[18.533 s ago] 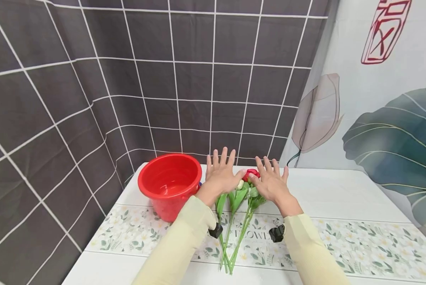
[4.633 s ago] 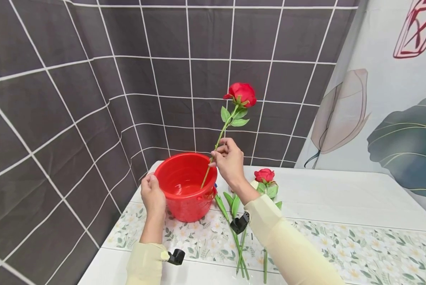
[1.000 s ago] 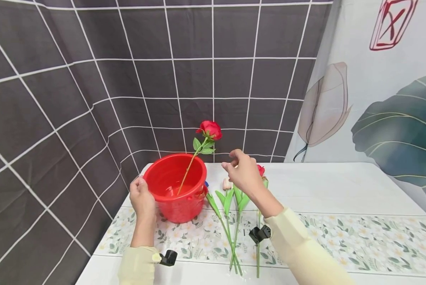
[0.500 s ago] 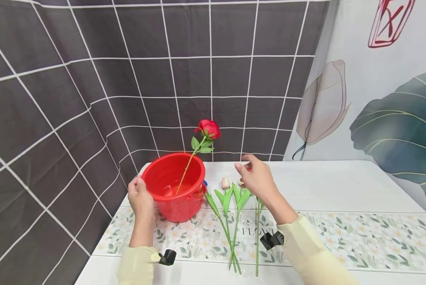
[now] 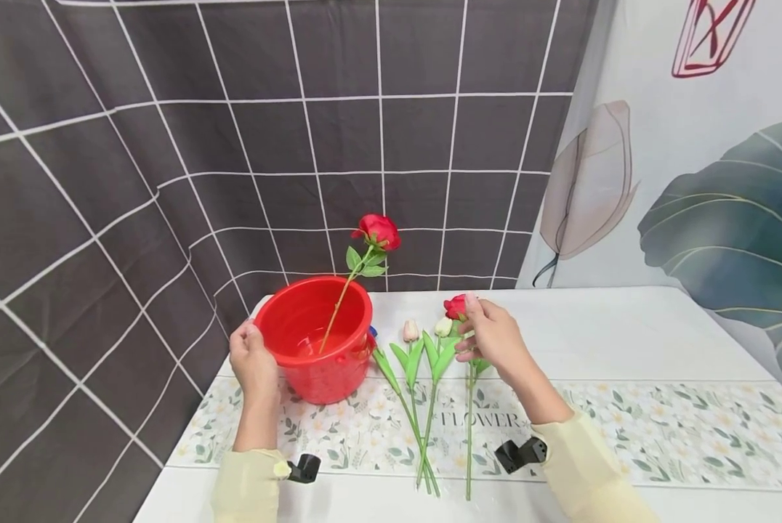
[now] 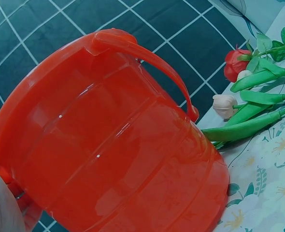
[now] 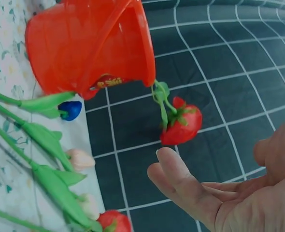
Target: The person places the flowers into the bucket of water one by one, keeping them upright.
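From where I stand, the right hand [image 5: 498,341] hangs over the upper end of the lying rose [image 5: 455,306], fingers loosely extended, thumb apart, holding nothing. The bloom lies just to the left of the fingertips and below them, with leaves under the hand. From there the stem runs nearly straight toward the person, so its long axis points from body to wall on the table [image 5: 626,334], bloom at the far end.

Of the 2 hands the right is plainly nearer; the left hand [image 5: 255,363] is well apart, gripping the left side of the rim of the bucket [image 5: 322,378].

The lying rose has 1 full red bloom, green leaves close beneath it and a slim, bare lower stem. It looks artificial to me. Left of it lie the white tulip [image 5: 443,327], the pink tulip [image 5: 410,331] and the blue tulip [image 7: 71,110], their stems crossing low down.

A 2nd rose [image 5: 379,231], also red, tilts right inside the bucket, its bloom well above the rim.
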`<state>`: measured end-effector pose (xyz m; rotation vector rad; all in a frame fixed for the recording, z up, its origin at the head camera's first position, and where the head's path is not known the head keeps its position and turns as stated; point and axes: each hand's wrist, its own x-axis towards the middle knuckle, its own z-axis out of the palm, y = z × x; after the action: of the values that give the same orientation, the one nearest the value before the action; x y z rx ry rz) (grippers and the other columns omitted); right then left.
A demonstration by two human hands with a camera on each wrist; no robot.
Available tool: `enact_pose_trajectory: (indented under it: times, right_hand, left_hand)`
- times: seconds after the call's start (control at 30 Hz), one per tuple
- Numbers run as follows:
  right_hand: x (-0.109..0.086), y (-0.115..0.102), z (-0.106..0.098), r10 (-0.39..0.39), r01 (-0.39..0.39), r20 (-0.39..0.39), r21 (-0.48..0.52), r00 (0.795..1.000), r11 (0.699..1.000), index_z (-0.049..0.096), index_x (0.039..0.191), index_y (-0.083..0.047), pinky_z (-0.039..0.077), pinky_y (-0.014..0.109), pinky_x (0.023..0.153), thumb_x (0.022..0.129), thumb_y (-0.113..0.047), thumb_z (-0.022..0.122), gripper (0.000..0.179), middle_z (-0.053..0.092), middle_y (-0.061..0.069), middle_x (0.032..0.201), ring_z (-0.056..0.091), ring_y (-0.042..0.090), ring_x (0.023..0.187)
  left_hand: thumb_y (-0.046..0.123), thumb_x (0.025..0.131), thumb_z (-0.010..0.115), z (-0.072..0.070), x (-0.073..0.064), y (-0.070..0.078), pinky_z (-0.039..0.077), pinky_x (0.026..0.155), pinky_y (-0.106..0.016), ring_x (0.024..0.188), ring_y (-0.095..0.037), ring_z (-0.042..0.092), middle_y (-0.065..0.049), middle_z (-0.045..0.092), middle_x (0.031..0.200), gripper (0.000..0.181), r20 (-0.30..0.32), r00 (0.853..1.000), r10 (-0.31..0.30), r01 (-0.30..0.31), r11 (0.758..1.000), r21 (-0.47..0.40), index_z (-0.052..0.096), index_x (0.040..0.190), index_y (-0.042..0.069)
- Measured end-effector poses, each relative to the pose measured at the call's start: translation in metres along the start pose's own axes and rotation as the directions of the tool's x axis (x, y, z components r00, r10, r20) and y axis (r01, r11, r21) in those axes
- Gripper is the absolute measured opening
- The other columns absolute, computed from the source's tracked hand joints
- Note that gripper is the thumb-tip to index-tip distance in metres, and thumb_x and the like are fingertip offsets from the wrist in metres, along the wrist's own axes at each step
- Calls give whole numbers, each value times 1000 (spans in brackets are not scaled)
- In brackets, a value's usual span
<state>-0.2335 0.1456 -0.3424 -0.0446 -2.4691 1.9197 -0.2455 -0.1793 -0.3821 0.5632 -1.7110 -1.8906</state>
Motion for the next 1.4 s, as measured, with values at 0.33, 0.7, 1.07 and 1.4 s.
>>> enact_pose_trajectory:
  times: [0.33,0.7,1.07,1.4]
  right_hand:
    - [-14,15,-10,85,-81,79,-42,993,996,43,132,6,59,38,61,99,-55,35,71,59,24,103,67,27,72]
    - [-27,44,-10,178,-173,99,-61,979,983,43,135,5,59,39,60,102,-52,30,68,58,27,106,66,26,69]
    - [-38,72,-1,252,-248,86,-51,964,967,44,133,4,58,39,55,103,-44,36,57,58,23,95,64,23,59]
    - [-45,83,12,289,-275,53,-182,956,944,31,140,7,56,36,49,99,-21,53,54,57,20,85,59,20,52]
  left_hand:
    - [27,105,34,-2,3,0,37,108,-38,126,-27,45,-12,46,142,42,-7,1000,-1,1,1000,8,42,138,2]
    - [31,105,32,-3,3,1,37,108,-39,126,-27,45,-12,46,142,45,-4,1000,-11,11,1000,29,41,139,4]
    - [30,105,32,-2,4,2,38,107,-38,125,-27,45,-11,46,142,44,1,1000,-20,20,999,27,41,140,5]
    - [30,105,32,1,1,3,37,108,-37,126,-26,44,-10,45,143,44,9,1000,-28,27,999,32,40,141,5]
